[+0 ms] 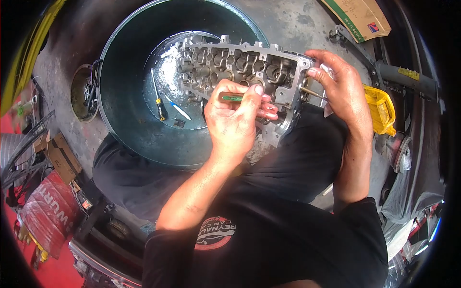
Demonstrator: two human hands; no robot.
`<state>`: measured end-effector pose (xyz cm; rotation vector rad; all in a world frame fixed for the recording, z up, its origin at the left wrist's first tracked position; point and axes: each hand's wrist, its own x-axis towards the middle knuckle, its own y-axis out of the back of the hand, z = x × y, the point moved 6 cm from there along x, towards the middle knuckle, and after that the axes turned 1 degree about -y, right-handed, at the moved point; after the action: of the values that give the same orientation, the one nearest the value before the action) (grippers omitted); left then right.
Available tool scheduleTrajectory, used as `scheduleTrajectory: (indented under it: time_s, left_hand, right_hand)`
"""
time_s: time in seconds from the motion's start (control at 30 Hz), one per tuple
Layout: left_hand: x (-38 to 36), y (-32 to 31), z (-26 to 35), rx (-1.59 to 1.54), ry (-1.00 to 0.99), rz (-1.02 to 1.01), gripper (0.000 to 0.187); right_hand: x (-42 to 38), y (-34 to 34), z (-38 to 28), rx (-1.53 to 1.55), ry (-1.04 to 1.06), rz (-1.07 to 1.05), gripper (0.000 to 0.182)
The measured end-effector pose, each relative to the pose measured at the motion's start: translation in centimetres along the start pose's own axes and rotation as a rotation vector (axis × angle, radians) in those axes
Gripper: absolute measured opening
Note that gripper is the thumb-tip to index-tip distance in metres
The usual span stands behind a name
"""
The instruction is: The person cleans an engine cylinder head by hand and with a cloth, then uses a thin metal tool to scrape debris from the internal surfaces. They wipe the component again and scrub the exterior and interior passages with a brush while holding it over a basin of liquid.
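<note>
My left hand (233, 120) is closed around a slim tool with a green handle (232, 98); its working end is hidden by the fingers and the metal. The hand sits over the near side of a cylinder head (242, 60), an aluminium engine part with rows of round bores. My right hand (343, 84) grips the head's right end, thumb and fingers on its edge. Close to that thumb, a thin brass-coloured rod (314, 93) sticks out of the end face. The head lies partly over a large dark green tub (120, 62), above my legs.
Inside the tub are a yellow-and-black screwdriver (160, 108) and a blue-and-white brush-like tool (177, 107) in shiny liquid. A round container (84, 91) stands left of the tub. To the right lies a yellow plastic container (379, 109); a cardboard box (360, 18) is at the upper right.
</note>
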<state>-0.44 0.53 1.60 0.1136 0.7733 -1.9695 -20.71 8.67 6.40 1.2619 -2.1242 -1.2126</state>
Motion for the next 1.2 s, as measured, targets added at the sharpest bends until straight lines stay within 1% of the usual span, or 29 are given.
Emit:
scheduleTrajectory:
  time_s: [0.13, 0.23, 0.33, 0.37, 0.47, 0.57, 0.7, 0.8, 0.83, 0.87, 0.93, 1.07, 1.17, 1.2]
  left_hand:
    - [-0.2, -0.1, 0.1, -0.042, -0.016, -0.007, 0.013]
    - [-0.3, -0.2, -0.2, -0.062, -0.018, -0.014, 0.013]
    - [-0.7, -0.4, -0.4, -0.034, -0.061, -0.015, 0.013]
    - [-0.8, -0.5, -0.5, -0.020, -0.083, -0.014, 0.013]
    - [-1.0, -0.8, -1.4, -0.011, -0.004, -0.028, 0.014]
    - [-0.4, -1.1, -1.6, 0.024, -0.024, -0.029, 0.013]
    - [0.0, -0.9, -0.6, 0.041, 0.007, -0.016, 0.017]
    - [0.2, -0.5, -0.9, -0.023, -0.006, -0.013, 0.019]
    - [0.3, -0.4, -1.0, -0.002, -0.020, -0.030, 0.019]
    - [0.4, -0.1, -1.2, -0.031, 0.014, -0.015, 0.019]
    - [0.6, 0.2, -1.7, -0.093, 0.086, 0.006, 0.019]
    - [-0.1, 0.9, -2.7, -0.207, 0.097, 0.023, 0.018]
    - [-0.7, 1.0, -3.0, -0.255, 0.086, 0.037, 0.017]
    - [-0.9, 1.1, -3.1, -0.265, 0.075, 0.037, 0.016]
  right_hand:
    - [-0.7, 1.8, -2.9, -0.054, 0.140, 0.109, 0.034]
    - [-2.0, 1.5, -4.9, 0.039, 0.214, 0.065, 0.038]
    - [-2.6, 0.7, -5.1, 0.023, 0.172, -0.033, 0.036]
    - [-2.7, 0.7, -4.9, 0.041, 0.170, -0.020, 0.034]
    - [-3.0, 0.6, -5.2, -0.015, 0.160, -0.107, 0.031]
    - [-2.9, 0.5, -5.0, -0.026, 0.216, -0.077, 0.029]
    - [-2.7, 0.5, -4.7, -0.003, 0.199, -0.086, 0.028]
    - [-2.7, 0.5, -4.6, 0.002, 0.191, -0.093, 0.027]
    - [-2.8, 0.4, -4.6, 0.003, 0.184, -0.108, 0.027]
    - [-2.7, 0.4, -4.7, 0.001, 0.183, -0.117, 0.027]
    - [-2.7, 0.4, -5.1, -0.031, 0.224, -0.126, 0.027]
    - [-3.2, 0.0, -5.9, -0.150, 0.309, -0.145, 0.024]
    - [-3.5, -0.7, -6.4, -0.198, 0.361, -0.167, 0.025]
    - [-3.6, -1.0, -6.5, -0.215, 0.361, -0.159, 0.022]
